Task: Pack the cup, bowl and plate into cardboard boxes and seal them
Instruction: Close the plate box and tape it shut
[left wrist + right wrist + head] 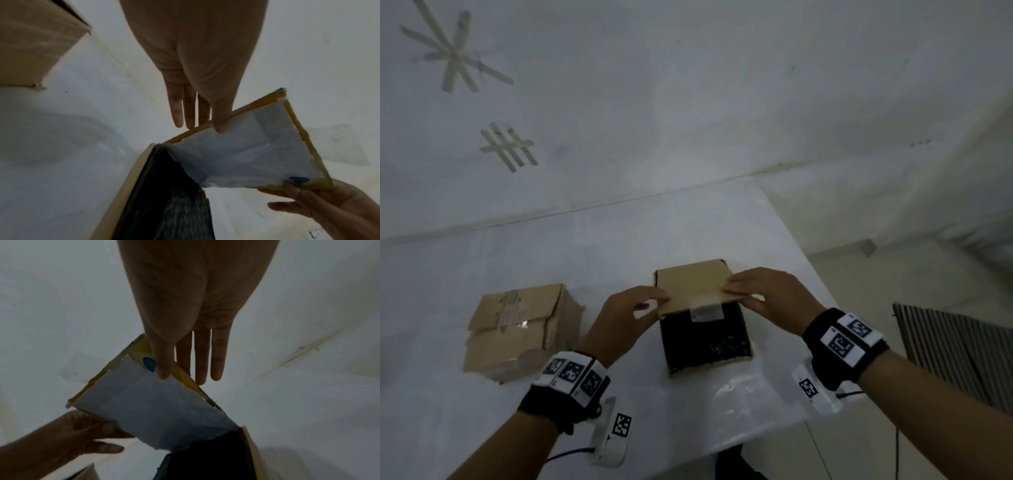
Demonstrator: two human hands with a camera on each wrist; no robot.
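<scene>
An open cardboard box (pixel 743 359) stands mid-table, its inside (pixel 705 339) dark with black netting; no cup, bowl or plate shows. Its far flap (pixel 695 284) hangs half lowered over the opening, with a strip of tape (pixel 707 312) on its front edge. My left hand (pixel 654 301) pinches the flap's left edge, thumb (pixel 221 126) on the white underside (pixel 246 146). My right hand (pixel 736 291) pinches the right edge, thumb (pixel 162 369) beside a blue sticker (pixel 149 364). A second, taped box (pixel 517 329) sits shut to the left.
The white-covered table (pixel 722 394) ends close to the right of the open box, with floor beyond. A striped object (pixel 955 349) stands off the table at the right. The wall behind carries tape marks (pixel 510 147).
</scene>
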